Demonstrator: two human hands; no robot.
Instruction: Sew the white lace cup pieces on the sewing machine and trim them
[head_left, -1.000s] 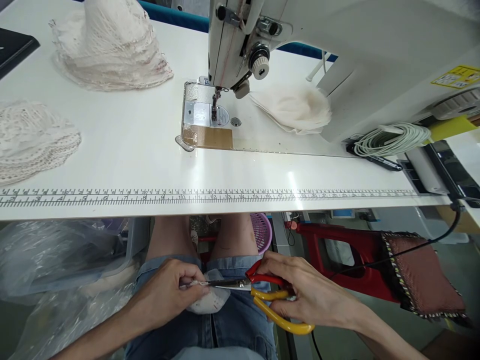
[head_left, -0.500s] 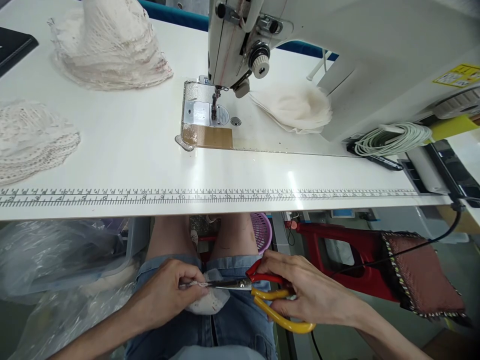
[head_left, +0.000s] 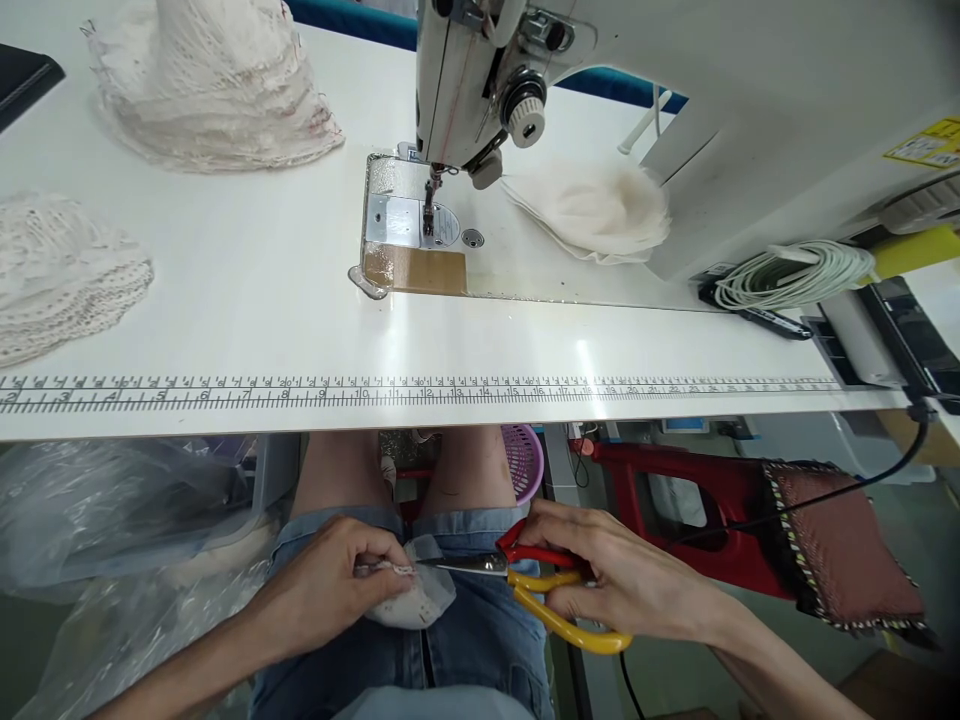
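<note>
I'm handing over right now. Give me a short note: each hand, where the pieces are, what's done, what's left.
Left hand: pinches the small white lace fabric piece on the lap.
Right hand: holds the red-and-yellow-handled scissors, blade tips at the piece's edge.
On the white sewing table: tall stack of white lace pieces far left, a flatter lace pile at the left edge, thin white fabric pieces behind the sewing machine.
Done: cannot tell.
Left: trimming appears underway; this piece isn't on any pile yet.
</note>
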